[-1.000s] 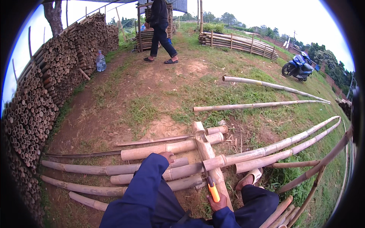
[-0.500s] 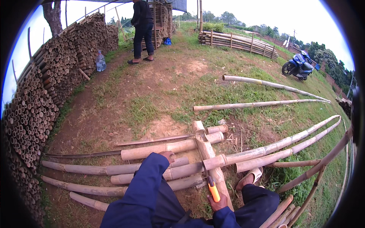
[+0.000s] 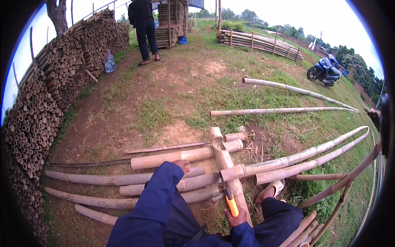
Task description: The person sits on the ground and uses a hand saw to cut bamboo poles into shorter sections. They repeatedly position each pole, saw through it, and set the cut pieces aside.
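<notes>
My right hand [image 3: 237, 217] is closed round the orange handle of a hand saw [image 3: 232, 205]. Its thin blade lies against a bamboo pole [image 3: 201, 182], where the darker left stretch meets a paler one. That pole crosses a thick bamboo support [image 3: 222, 158] with a hollow opening near its far end. My left hand [image 3: 182, 165] has its fingers curled, among the poles left of the saw; its palm side is hidden. Just beyond it lies a thick bamboo pole [image 3: 197, 154]. The blue left sleeve covers part of the poles.
Stacked bamboo lengths [image 3: 37, 107] rise along the left. A person in dark clothes [image 3: 144, 29] stands at the back, near a water bottle [image 3: 109, 61]. Long poles [image 3: 279, 111] lie on the grass to the right. A blue motorbike [image 3: 325, 71] is parked farther off.
The person at the back has shifted to the left and turned. The saw stays at the same spot on the pole, with only a slight shift of its handle. My left hand stays in place.
</notes>
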The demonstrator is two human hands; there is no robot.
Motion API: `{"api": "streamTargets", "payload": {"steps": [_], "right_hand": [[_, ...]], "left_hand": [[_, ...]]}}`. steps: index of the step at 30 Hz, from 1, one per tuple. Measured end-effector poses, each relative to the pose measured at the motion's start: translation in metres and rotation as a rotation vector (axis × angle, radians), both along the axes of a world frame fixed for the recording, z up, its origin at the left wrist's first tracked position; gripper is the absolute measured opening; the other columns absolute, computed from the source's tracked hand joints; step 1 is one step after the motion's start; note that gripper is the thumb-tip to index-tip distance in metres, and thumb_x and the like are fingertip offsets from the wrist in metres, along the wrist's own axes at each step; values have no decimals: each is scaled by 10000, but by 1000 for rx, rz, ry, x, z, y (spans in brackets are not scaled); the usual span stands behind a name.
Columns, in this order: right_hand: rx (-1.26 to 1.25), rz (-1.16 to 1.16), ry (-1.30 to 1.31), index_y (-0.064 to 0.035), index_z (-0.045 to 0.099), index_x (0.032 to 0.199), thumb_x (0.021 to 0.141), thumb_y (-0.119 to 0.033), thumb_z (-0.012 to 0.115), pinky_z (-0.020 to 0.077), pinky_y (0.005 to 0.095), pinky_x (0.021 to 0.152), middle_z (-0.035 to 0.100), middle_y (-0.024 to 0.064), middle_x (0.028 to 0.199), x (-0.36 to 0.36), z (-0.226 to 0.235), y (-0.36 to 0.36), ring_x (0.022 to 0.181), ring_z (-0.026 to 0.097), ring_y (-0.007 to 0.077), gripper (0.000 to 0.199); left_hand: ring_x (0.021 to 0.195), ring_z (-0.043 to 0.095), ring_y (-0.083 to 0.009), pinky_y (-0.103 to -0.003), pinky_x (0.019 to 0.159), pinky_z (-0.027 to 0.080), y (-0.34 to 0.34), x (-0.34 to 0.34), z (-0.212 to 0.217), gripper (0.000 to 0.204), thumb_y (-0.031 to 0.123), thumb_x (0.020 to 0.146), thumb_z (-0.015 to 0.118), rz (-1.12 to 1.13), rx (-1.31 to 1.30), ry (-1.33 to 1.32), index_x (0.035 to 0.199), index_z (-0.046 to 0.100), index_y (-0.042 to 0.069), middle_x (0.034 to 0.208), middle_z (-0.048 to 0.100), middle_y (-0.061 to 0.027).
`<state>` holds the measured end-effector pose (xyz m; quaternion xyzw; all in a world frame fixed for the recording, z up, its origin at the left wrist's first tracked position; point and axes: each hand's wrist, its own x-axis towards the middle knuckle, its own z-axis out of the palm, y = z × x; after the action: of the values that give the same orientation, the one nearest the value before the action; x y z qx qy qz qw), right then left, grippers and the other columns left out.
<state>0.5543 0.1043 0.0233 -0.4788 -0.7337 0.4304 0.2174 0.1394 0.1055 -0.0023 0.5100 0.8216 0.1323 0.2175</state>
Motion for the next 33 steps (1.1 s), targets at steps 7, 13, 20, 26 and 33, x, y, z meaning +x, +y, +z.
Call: {"api": "streamTargets", "payload": {"steps": [7,13,20,26,33], "right_hand": [[-18,-17,17,-19,653,927,829,-240,804,527,486,715,676,217,805,2,-2,1,806,681,439,285],[36,-4,50,-16,646,899,833,-230,804,524,481,701,670,216,784,0,6,-1,779,678,435,275],[23,1,16,-20,650,905,835,-237,805,526,484,706,675,220,798,1,4,-1,792,678,438,275],[4,-2,31,-25,648,910,835,-242,803,527,488,714,677,222,809,2,1,0,812,677,447,277],[45,5,33,-30,644,901,830,-240,802,523,508,718,681,229,817,2,-5,1,823,669,464,272]], "left_hand": [[1156,672,-369,-451,1032,509,5,8,12,560,423,875,740,-13,-38,-20,1354,648,146,1202,716,-199],[1178,663,-377,-462,1044,502,4,8,14,564,426,879,737,-2,-49,-23,1359,644,145,1237,705,-208],[1246,627,-372,-468,1081,482,6,7,19,612,431,865,717,-9,-134,-65,1398,616,147,1302,683,-194],[1242,628,-377,-467,1082,483,7,8,13,608,425,864,722,-17,-105,-30,1394,618,145,1295,685,-198],[1214,644,-376,-467,1064,493,10,1,1,617,417,858,737,-54,-80,-14,1394,617,134,1270,696,-200]]}}
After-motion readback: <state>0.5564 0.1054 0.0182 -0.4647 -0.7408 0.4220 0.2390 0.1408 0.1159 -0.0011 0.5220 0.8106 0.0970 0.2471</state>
